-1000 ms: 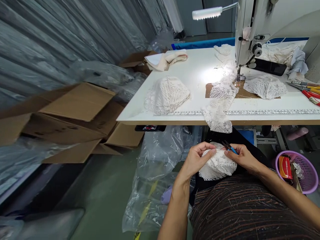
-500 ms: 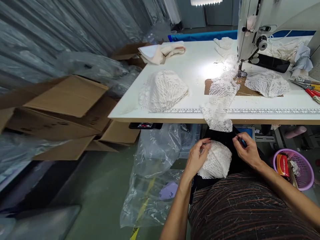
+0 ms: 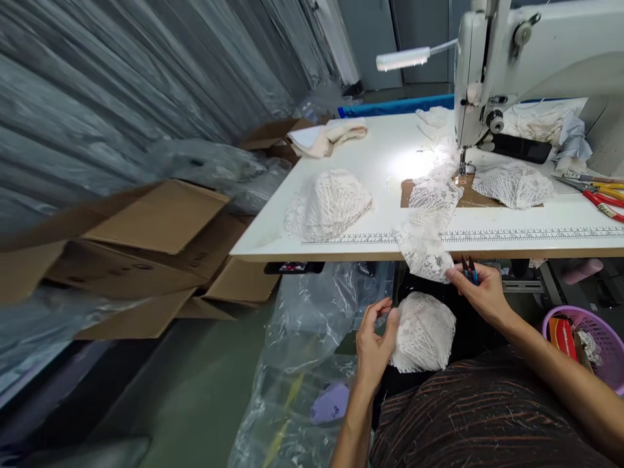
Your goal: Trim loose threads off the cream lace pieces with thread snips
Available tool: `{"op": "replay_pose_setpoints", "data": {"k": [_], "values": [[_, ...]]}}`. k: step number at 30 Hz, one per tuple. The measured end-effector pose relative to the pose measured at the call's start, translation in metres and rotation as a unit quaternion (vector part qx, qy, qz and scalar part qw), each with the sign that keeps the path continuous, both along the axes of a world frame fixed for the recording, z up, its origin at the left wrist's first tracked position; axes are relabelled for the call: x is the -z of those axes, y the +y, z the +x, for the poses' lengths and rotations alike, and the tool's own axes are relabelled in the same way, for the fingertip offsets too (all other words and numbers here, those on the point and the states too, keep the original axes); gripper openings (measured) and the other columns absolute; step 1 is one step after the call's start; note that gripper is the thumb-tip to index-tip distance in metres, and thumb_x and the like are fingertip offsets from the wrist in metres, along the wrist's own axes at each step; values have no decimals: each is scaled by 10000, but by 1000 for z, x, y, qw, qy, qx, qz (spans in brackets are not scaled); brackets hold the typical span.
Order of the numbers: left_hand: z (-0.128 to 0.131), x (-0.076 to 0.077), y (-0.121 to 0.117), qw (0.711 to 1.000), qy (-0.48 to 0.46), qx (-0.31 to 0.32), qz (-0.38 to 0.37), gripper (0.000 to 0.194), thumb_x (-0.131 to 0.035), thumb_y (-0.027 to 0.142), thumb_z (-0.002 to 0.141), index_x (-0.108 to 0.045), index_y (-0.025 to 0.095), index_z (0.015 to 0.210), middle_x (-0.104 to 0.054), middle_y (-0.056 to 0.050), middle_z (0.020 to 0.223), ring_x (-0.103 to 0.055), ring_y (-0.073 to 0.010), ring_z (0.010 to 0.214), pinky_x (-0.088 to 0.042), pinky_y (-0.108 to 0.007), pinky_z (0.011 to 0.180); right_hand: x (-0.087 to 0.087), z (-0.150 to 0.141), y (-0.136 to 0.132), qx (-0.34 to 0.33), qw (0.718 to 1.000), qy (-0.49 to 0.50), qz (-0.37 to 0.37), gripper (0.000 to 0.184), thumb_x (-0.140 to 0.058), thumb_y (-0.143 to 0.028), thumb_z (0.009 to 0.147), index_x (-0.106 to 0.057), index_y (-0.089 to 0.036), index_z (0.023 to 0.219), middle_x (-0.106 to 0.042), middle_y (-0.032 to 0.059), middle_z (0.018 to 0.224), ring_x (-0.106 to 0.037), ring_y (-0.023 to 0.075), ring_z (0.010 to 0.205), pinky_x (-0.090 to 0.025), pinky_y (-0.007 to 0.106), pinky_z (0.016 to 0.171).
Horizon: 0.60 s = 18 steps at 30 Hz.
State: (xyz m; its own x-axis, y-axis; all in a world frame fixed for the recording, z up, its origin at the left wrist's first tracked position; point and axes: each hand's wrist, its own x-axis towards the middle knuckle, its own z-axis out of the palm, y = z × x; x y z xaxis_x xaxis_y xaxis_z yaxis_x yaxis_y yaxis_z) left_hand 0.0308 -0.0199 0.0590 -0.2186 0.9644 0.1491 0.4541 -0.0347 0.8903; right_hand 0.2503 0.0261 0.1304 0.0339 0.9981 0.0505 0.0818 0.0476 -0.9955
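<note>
A white lace bra cup [image 3: 423,333] lies dome-up on my lap. My left hand [image 3: 375,338] is beside it, thumb and fingers apart, with the thumb at the cup's left edge; I cannot tell whether it touches. Small thread snips [image 3: 470,272] with blue handles and dark tips sit in my right hand [image 3: 480,289]. The thumb and forefinger of that hand are at the lower end of a white lace strip [image 3: 425,253], which runs from the sewing machine [image 3: 470,97] and hangs over the table's front edge.
Stacked lace cups [image 3: 336,205] sit on the white table [image 3: 380,156] at left. Another lace piece [image 3: 514,185] is right of the needle, near scissors [image 3: 592,192]. Open cardboard boxes [image 3: 156,218] stand left. A purple basket [image 3: 602,338] is at lower right; clear plastic [image 3: 312,325] hangs below the table.
My left hand has loosened from the cup's top and opened at its left side. My right hand, still with the snips, has moved up to the end of the lace strip. The view has tilted up.
</note>
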Motion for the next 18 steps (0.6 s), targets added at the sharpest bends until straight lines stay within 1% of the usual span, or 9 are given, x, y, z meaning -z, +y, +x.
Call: {"op": "replay_pose_setpoints", "data": {"k": [2, 4, 6, 8, 10, 12, 13, 16, 18], "values": [[2, -13, 5, 998, -15, -23, 55, 248, -646, 385, 875, -677, 201, 1039, -703, -79, 1043, -670, -197, 941, -514, -331, 886, -5, -1, -10, -31, 998, -26, 40, 400, -651, -543, 776, -561, -193, 606, -431, -33, 517, -335, 91, 478, -298, 239, 447], [6, -32, 10, 992, -35, -25, 118, 217, -642, 370, 887, -680, 206, 1023, -685, -74, 1042, -652, -197, 974, -501, -329, 912, -11, 1, -23, -87, 991, -53, 85, 330, -608, -409, 823, -527, -197, 584, -435, -30, 524, -344, 90, 481, -295, 233, 448], [14, -51, 12, 984, -54, -8, 171, 182, -643, 354, 892, -690, 216, 1000, -680, -69, 1030, -637, -203, 1003, -492, -333, 925, -14, 3, -38, -150, 978, -70, 129, 268, -575, -299, 841, -530, -198, 597, -441, -34, 516, -347, 85, 463, -285, 230, 444], [23, -66, 14, 979, -73, 30, 186, 171, -647, 361, 891, -708, 221, 967, -694, -66, 1007, -638, -210, 1002, -487, -338, 926, -16, 4, -51, -221, 956, -79, 173, 177, -563, -202, 823, -567, -197, 646, -486, -31, 526, -383, 87, 458, -296, 232, 452], [33, -73, 16, 981, -89, 96, 141, 237, -638, 429, 889, -730, 210, 894, -714, -65, 934, -652, -216, 940, -494, -332, 878, -17, 3, -62, -285, 932, -76, 209, 116, -550, -137, 788, -608, -199, 709, -556, -16, 569, -455, 101, 485, -332, 236, 480], [42, -72, 15, 975, -117, 185, 42, 406, -589, 562, 882, -745, 192, 821, -722, -72, 857, -658, -221, 852, -497, -327, 801, -16, 2, -69, -321, 918, -66, 222, 128, -544, -112, 771, -635, -201, 758, -613, 3, 617, -514, 114, 523, -370, 238, 511], [45, -69, 14, 961, -145, 234, -17, 497, -549, 635, 873, -751, 185, 812, -722, -77, 837, -657, -224, 820, -497, -328, 769, -15, 2, -72, -327, 917, -60, 221, 133, -547, -109, 774, -644, -200, 774, -630, 9, 633, -529, 117, 533, -385, 237, 525], [48, -59, 8, 881, -276, 344, -170, 686, -464, 784, 813, -761, 174, 912, -718, -96, 837, -664, -241, 788, -508, -342, 725, -13, 4, -74, -323, 922, -63, 203, 126, -561, -117, 790, -658, -197, 792, -648, 11, 639, -539, 116, 535, -410, 235, 554], [46, -53, 3, 841, -334, 360, -227, 660, -577, 771, 750, -750, 173, 968, -706, -95, 831, -660, -233, 755, -510, -332, 693, -10, 7, -74, -320, 927, -79, 182, 129, -557, -127, 796, -666, -197, 798, -653, 6, 639, -531, 113, 533, -413, 233, 557]]}}
